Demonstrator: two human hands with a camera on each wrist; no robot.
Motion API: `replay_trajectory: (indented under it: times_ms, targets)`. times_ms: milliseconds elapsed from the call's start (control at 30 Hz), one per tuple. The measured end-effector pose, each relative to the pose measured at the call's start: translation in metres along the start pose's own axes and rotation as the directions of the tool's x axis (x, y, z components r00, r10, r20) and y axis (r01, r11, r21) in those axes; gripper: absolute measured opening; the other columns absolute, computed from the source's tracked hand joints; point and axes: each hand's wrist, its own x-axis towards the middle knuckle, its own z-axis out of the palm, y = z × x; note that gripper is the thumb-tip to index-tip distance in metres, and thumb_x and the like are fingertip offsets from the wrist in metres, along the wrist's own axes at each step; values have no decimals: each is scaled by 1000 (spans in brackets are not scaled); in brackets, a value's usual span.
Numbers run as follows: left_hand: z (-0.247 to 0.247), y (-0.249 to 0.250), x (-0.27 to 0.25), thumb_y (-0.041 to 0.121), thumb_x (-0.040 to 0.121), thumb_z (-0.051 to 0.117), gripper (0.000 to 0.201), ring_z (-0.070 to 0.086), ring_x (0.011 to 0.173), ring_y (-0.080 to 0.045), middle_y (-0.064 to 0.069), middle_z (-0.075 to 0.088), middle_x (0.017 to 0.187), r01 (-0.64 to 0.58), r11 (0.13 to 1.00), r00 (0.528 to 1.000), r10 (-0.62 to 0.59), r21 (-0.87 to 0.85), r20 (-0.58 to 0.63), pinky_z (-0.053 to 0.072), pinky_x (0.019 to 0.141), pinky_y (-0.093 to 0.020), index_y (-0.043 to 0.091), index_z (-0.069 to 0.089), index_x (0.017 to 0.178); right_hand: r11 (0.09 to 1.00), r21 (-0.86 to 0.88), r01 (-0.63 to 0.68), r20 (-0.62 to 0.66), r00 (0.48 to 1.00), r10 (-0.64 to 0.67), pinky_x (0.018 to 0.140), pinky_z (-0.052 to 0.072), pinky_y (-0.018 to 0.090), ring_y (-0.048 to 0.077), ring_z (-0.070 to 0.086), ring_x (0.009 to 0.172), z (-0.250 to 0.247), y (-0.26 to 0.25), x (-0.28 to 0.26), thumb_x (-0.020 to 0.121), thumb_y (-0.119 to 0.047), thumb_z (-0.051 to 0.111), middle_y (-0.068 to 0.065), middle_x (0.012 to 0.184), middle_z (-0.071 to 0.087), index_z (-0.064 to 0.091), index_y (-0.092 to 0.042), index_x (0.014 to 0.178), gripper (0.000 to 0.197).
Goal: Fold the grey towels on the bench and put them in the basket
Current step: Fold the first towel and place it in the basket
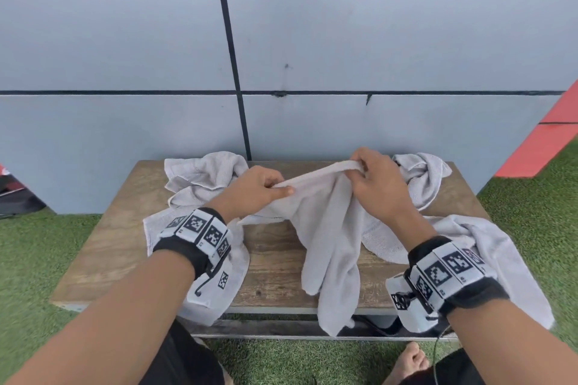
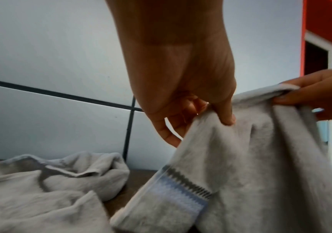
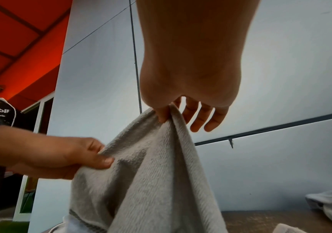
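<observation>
Now one towel [image 1: 325,228] hangs over the bench [image 1: 275,253] middle, its top edge pinched by the left hand [image 1: 259,189] and right hand [image 1: 375,181]. Four more towels lie crumpled at 11, 1, 4 and 8 o'clock.

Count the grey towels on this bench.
5: held towel between left hand and right hand; back-left; front-left; back-right; front-right. Overlapping folds might hide more.

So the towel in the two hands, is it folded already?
Not folded: the held towel hangs bunched from the left hand and right hand over the bench.
</observation>
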Motion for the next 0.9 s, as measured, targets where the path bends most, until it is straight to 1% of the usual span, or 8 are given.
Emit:
replay_trajectory:
  times_ms: [133, 300, 400, 533, 667, 800, 833, 900]
  targets:
    - [-7, -7, -4, 34, 96, 65, 49, 29, 51, -7, 4, 32, 57, 9, 1000, 995, -9, 7, -96, 25, 53, -23, 11, 40, 61, 999, -1, -50, -4, 999, 50, 81, 43, 38, 29, 57, 91, 0, 8, 2, 87, -21, 60, -5, 87, 59, 56, -24, 90, 6]
    - [4, 31, 5, 31, 100, 59, 43, 29, 52, -4, 7, 32, 59, -111, 994, 993, 111, 12, -47, 27, 54, -22, 16, 41, 65, 984, -87, 155, 245, 961, -130, 100, 25, 26, 23, 43, 117, 25, -10, -3, 81, -52, 61, -4, 122, 56, 56, -26, 132, 58]
    - [9, 41, 5, 32, 98, 63, 37, 32, 50, -2, 13, 36, 56, -141, 990, 990, 142, -15, 21, 27, 52, -17, 14, 51, 67, 978, -117, 175, 275, 952, -138, 98, 36, 35, 25, 51, 107, 31, -14, 1, 82, -60, 40, -7, 105, 63, 64, -31, 104, 44]
    - [-1, 21, -1, 35, 88, 75, 42, 30, 49, -5, 13, 33, 52, -41, 999, 998, 40, 32, 55, 26, 55, -25, 15, 49, 62, 998, 12, 65, 99, 993, -66, 77, 42, 37, 20, 55, 81, 10, -15, 5, 94, -34, 56, -9, 76, 58, 53, -32, 73, 21]
    - [-10, 16, -11, 33, 88, 76, 55, 26, 46, -5, 12, 26, 46, -12, 998, 999, 14, 66, -29, 22, 50, -20, 19, 33, 56, 998, 55, -41, 157, 987, 32, 88, 47, 35, 18, 63, 94, 0, -7, -1, 96, -26, 62, -4, 93, 70, 64, -19, 92, 8]
    - [-8, 38, -9, 34, 85, 77, 35, 40, 58, -9, -2, 45, 61, -50, 998, 998, 51, 38, -22, 32, 59, -26, 5, 62, 72, 987, 138, 77, 305, 945, -116, 111, 34, 33, -7, 46, 119, 11, -16, -15, 88, -41, 73, -15, 123, 61, 59, -29, 128, 44]
    - [-7, 44, -8, 34, 85, 77, 32, 44, 61, -10, -8, 50, 64, -68, 997, 998, 68, 29, 6, 35, 62, -29, 5, 65, 76, 984, 137, 110, 310, 939, -148, 110, 31, 31, -11, 43, 112, 14, -22, -18, 88, -41, 72, -14, 120, 60, 60, -28, 126, 42]
    - [-3, 51, -6, 32, 83, 78, 22, 53, 67, -10, -12, 64, 74, -91, 996, 995, 91, 7, 28, 41, 68, -31, 14, 69, 77, 980, 94, 175, 263, 945, -193, 103, 32, 33, 6, 45, 102, 22, -30, -18, 91, -40, 69, -8, 102, 62, 65, -24, 104, 22]
